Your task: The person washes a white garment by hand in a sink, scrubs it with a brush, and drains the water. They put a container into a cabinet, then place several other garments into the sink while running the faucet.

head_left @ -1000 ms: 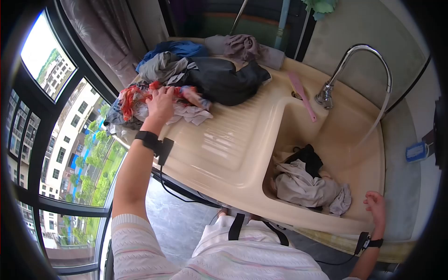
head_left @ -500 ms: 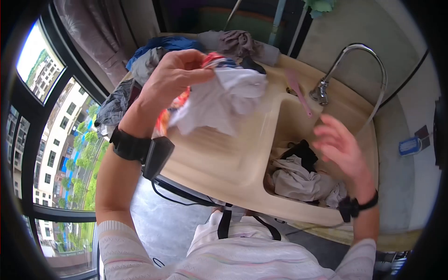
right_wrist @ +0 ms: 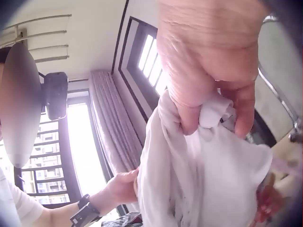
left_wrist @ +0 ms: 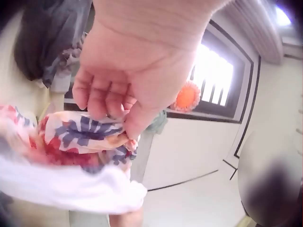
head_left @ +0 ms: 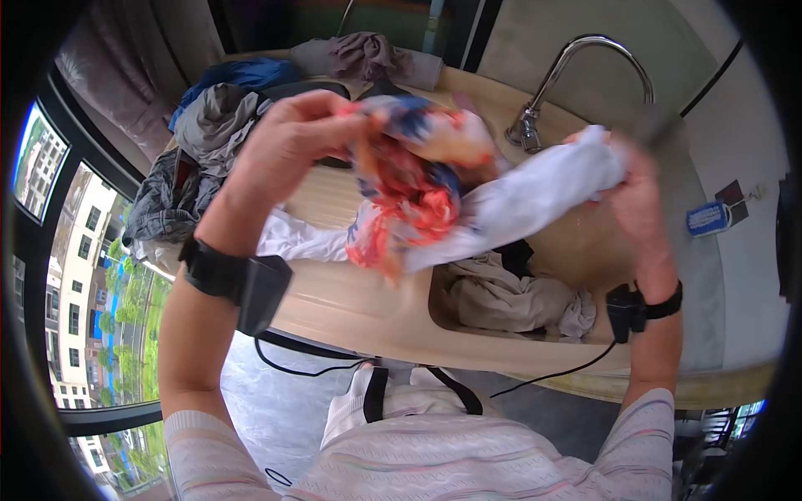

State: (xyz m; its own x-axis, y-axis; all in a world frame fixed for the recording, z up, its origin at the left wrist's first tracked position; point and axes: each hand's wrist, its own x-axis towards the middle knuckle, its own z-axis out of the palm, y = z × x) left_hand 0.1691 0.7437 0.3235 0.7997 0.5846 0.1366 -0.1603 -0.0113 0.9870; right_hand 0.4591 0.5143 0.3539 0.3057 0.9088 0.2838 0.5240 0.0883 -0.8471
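My left hand pinches a floral cloth in red, blue and orange, held up over the ribbed counter. In the left wrist view, the left thumb and fingers meet at the edge of its printed fabric. Over the sink, my right hand grips the end of a white cloth stretched across from the floral one. The right wrist view shows its fingers curled into the white folds. The two cloths overlap between my hands; I cannot tell whether they are one garment.
Grey, blue and dark checked clothes lie heaped at the counter's left. Wet beige cloth and a black piece sit in the sink. A chrome tap stands behind it. A blue-and-white brush hangs at the right wall.
The left hand has lifted the floral and white cloth off the heap and carried it right. My right hand has risen from the sink's front edge and taken hold of the white end.
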